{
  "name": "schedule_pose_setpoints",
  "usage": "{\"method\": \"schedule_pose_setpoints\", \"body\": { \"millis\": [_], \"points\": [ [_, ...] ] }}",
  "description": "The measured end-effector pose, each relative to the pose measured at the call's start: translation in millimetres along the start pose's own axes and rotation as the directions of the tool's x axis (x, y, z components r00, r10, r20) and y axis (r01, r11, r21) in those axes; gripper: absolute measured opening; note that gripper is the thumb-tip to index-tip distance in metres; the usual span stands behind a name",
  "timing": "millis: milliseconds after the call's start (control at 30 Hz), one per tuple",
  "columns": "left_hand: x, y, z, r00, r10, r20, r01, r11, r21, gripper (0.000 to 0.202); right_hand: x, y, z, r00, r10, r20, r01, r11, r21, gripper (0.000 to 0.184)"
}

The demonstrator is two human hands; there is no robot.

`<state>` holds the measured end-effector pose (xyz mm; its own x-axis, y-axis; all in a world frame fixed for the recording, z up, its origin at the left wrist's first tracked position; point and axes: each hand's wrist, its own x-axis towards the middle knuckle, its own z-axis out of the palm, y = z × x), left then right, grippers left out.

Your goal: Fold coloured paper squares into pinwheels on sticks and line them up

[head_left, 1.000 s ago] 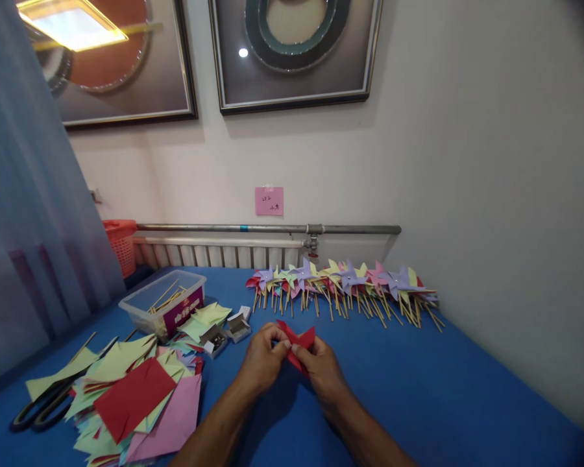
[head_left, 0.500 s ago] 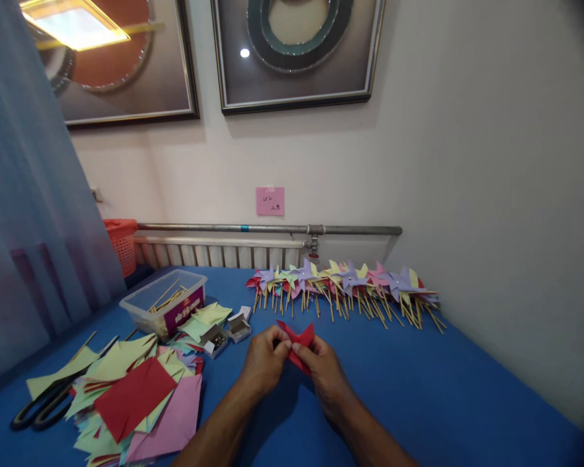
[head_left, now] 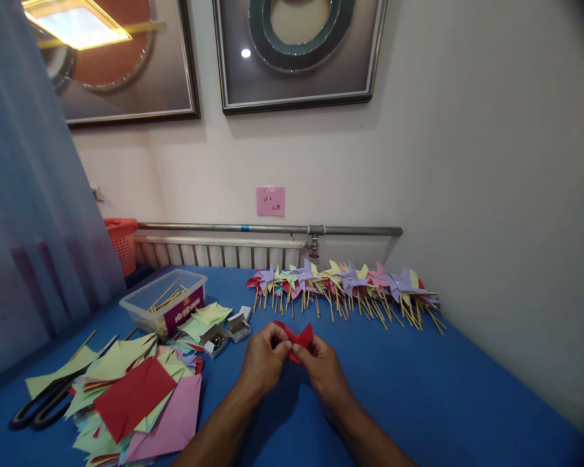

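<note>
Both of my hands meet over the blue table (head_left: 442, 389) and pinch a folded red paper piece (head_left: 299, 336). My left hand (head_left: 265, 360) grips its left side with curled fingers. My right hand (head_left: 321, 366) grips its right side, thumb and fingers pressed together. The red paper's points stick up above my fingertips; its lower part is hidden behind my hands. A row of finished paper pinwheels (head_left: 345, 285) on wooden sticks lies just beyond my hands along the wall.
A pile of coloured paper squares (head_left: 136, 395) lies at the left, with black scissors (head_left: 39, 405) beside it. A clear plastic box of sticks (head_left: 165, 301) and two small open boxes (head_left: 226, 332) sit behind the pile. An orange basket (head_left: 121, 243) stands by the curtain.
The red paper has been folded in slightly and looks smaller between my fingers. My hands stay in nearly the same place.
</note>
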<state>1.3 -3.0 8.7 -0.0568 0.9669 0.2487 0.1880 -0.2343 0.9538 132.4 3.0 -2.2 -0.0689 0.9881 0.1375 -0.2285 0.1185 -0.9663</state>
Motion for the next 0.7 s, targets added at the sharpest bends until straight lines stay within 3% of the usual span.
{"method": "schedule_pose_setpoints", "body": {
  "millis": [133, 700],
  "points": [
    [-0.2, 1.5, -0.4, 1.000, 0.010, -0.006, -0.010, 1.000, 0.009, 0.008, 0.1, -0.7, 0.5, 0.999, -0.029, -0.027, 0.028, 0.999, -0.016, 0.022],
    [-0.1, -2.9, 2.5, 0.998, 0.032, -0.048, -0.035, 0.998, -0.061, 0.005, -4.0, -3.1, 2.0, 0.999, -0.041, -0.029, 0.038, 0.996, -0.083, 0.029]
  ]
}}
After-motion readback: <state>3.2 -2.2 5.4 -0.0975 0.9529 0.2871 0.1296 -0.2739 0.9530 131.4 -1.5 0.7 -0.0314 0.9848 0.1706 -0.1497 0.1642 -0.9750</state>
